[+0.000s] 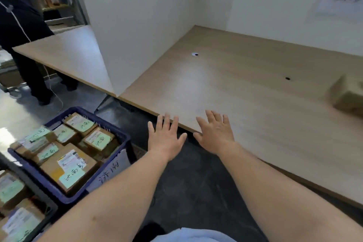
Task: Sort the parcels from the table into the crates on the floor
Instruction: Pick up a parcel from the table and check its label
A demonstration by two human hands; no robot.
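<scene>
Hands: left hand (166, 139) and right hand (215, 135) are being held spread, nothing gripped, at the desk (245, 92) edge.
Parcel: one blurred parcel (348, 94) is lying at 3 o'clock.
Risk: blue crate (117, 133) at 9 o'clock is looking full; an added parcel is likely being left unstable.

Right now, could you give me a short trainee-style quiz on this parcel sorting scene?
1. True or false: both hands hold a parcel.
2. Which crate holds green-labelled parcels? A) blue crate B) red crate
3. Fill in: the one parcel seen on the table lies at its far ____ side.

Key:
1. False: left hand and right hand are open, empty.
2. A, the blue crate.
3. Right: cardboard parcel on the table.
</scene>
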